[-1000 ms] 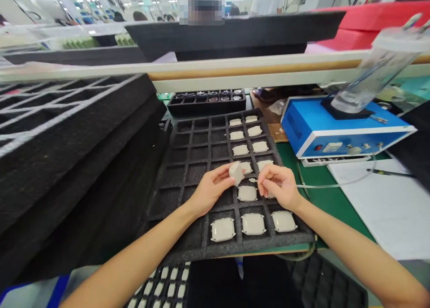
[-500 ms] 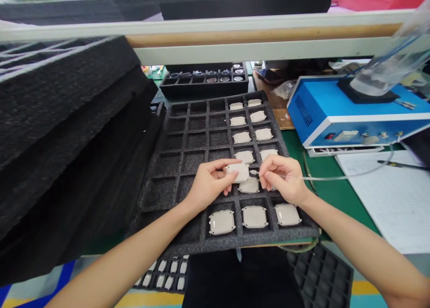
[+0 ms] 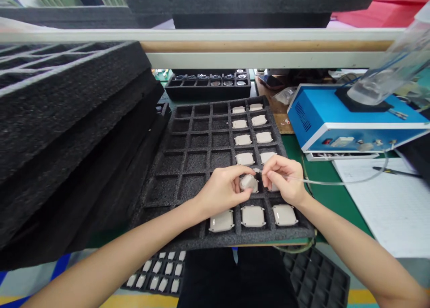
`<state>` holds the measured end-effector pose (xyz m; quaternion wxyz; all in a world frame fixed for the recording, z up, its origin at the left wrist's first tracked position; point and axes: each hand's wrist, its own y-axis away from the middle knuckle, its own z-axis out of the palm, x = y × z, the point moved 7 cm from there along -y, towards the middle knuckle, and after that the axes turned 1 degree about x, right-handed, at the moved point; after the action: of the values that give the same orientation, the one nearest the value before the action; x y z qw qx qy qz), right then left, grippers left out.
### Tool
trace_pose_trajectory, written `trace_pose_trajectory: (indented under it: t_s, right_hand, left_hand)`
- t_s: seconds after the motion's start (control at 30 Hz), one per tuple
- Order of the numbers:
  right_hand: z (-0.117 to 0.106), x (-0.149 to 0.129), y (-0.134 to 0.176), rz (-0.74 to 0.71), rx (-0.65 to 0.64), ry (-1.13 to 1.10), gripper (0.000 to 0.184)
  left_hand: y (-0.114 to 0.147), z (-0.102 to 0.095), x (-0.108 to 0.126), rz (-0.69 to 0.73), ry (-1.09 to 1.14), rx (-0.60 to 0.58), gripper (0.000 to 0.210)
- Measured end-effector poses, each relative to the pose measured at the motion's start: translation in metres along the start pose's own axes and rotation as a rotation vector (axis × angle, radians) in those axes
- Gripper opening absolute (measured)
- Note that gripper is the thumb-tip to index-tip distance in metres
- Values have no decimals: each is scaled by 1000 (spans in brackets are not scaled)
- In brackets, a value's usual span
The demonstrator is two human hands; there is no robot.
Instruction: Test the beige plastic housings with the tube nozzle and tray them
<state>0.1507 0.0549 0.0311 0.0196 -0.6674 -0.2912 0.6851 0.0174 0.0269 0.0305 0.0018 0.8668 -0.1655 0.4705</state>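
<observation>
My left hand (image 3: 225, 188) is closed, thumb and fingers around a tilted beige watch case (image 3: 247, 181). That case is low over a tray pocket where part of another case shows beneath it. Pinched in my right hand (image 3: 284, 177) is a thin clear tube (image 3: 331, 182) with a small whitish tip (image 3: 257, 170) pointing left, beside my left fingertips. Whether the tip touches the case I cannot tell. Below both hands lies a black foam tray (image 3: 197, 162). Its right columns and front row hold several beige cases, including one at the front (image 3: 253, 216).
The tube runs to a blue box (image 3: 309, 115) with a clear cylinder (image 3: 372, 84) on top. Stacked black foam trays (image 3: 110, 101) rise at left. A white shelf rail (image 3: 268, 59) crosses above. Paper (image 3: 366, 200) and a pen (image 3: 396, 171) lie at right.
My left hand has moved slightly right and lower, and the watch case in it has turned and tilted. My right hand stays almost in place with the tube. The view has shifted slightly.
</observation>
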Motion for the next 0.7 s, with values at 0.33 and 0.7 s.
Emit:
trace_pose_trajectory:
  t_s: [0.33, 0.7]
  right_hand:
    - [-1, -2, -1, 11, 24, -2, 8]
    - [-2, -1, -1, -1, 20, 9, 10]
  left_hand:
    - [3, -4, -10, 44, -171, 171, 23]
    - [1, -3, -27, -42, 175, 20, 41]
